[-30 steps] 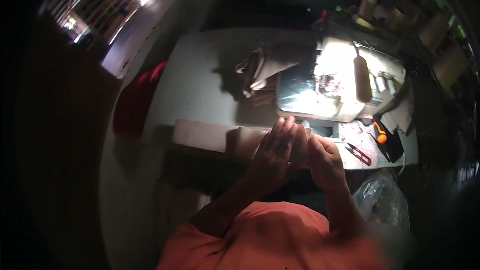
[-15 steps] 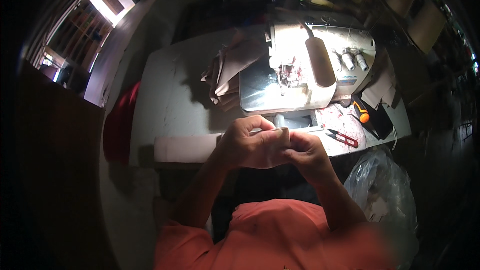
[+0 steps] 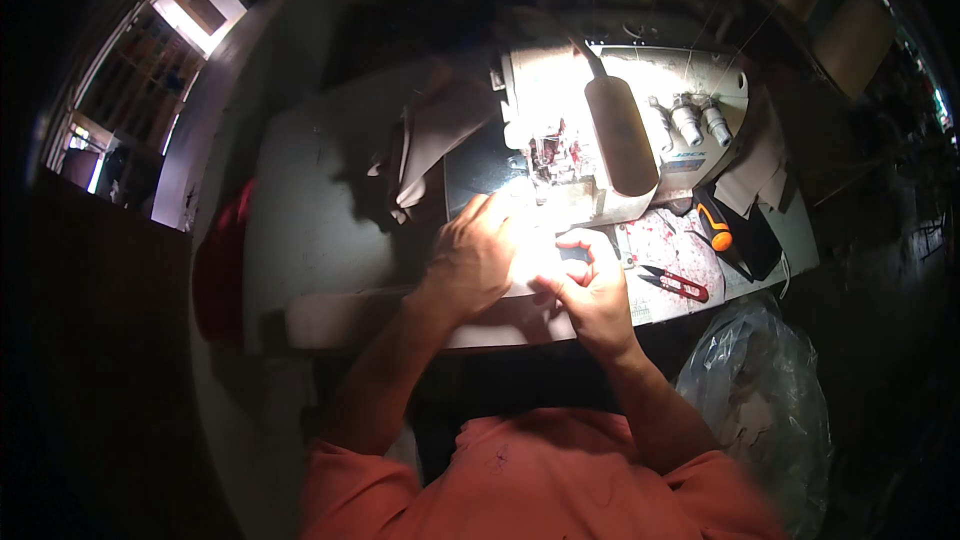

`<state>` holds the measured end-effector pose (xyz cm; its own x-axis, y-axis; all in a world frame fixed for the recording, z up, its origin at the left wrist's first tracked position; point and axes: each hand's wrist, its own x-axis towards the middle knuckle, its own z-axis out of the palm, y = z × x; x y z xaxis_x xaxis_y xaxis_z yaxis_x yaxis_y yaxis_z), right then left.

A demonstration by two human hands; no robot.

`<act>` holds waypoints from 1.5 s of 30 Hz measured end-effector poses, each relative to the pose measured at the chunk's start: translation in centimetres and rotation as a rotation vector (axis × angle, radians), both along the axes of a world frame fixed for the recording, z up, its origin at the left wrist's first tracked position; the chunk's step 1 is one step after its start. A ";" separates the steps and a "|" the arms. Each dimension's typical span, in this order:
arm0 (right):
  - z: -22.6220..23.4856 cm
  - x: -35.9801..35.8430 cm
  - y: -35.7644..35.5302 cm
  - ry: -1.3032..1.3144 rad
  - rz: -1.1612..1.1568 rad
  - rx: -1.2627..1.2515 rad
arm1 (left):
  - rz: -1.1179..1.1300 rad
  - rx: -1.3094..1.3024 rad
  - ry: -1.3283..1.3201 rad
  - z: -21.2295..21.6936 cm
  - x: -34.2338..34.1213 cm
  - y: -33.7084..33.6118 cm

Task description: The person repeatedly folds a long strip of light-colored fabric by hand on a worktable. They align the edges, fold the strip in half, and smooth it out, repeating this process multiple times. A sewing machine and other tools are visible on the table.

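My left hand (image 3: 478, 252) lies flat with fingers spread on a pale piece of fabric (image 3: 535, 258) brightly lit in front of the white sewing machine (image 3: 620, 120). My right hand (image 3: 590, 290) pinches the near edge of the same fabric, thumb and forefinger together. Both hands sit just before the machine's needle area (image 3: 555, 155). The fabric is washed out by the lamp, so its outline is hard to tell.
A stack of brown fabric pieces (image 3: 430, 140) lies left of the machine on the white table (image 3: 310, 220). Red thread snips (image 3: 675, 283) and an orange-handled tool (image 3: 718, 230) lie at right. A clear plastic bag (image 3: 760, 400) hangs lower right. A red object (image 3: 220, 270) sits beside the table's left edge.
Both hands have moved forward from the table's near edge up to the machine, carrying the fabric under the lamp. The left hand has flattened onto it.
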<state>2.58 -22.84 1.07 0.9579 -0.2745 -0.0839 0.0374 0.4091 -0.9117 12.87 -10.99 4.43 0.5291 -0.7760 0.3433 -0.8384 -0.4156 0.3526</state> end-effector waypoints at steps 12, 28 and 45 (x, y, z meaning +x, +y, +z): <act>-0.4 2.5 -0.3 -0.001 -0.038 -0.104 | -0.032 -0.260 -0.149 -1.4 0.9 -1.0; -2.8 -4.9 -3.8 0.112 -0.137 -0.207 | 0.195 -0.397 -0.192 -1.5 4.2 0.0; 0.0 -2.7 -1.6 -0.130 0.136 -1.021 | 0.139 -0.678 0.203 -5.0 -6.3 1.2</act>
<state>-0.10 -24.46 1.09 0.9712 -0.0454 0.2340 0.1717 -0.5473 -0.8191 6.56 -9.81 -0.56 0.7122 -0.3476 0.6098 -0.6839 -0.1480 0.7144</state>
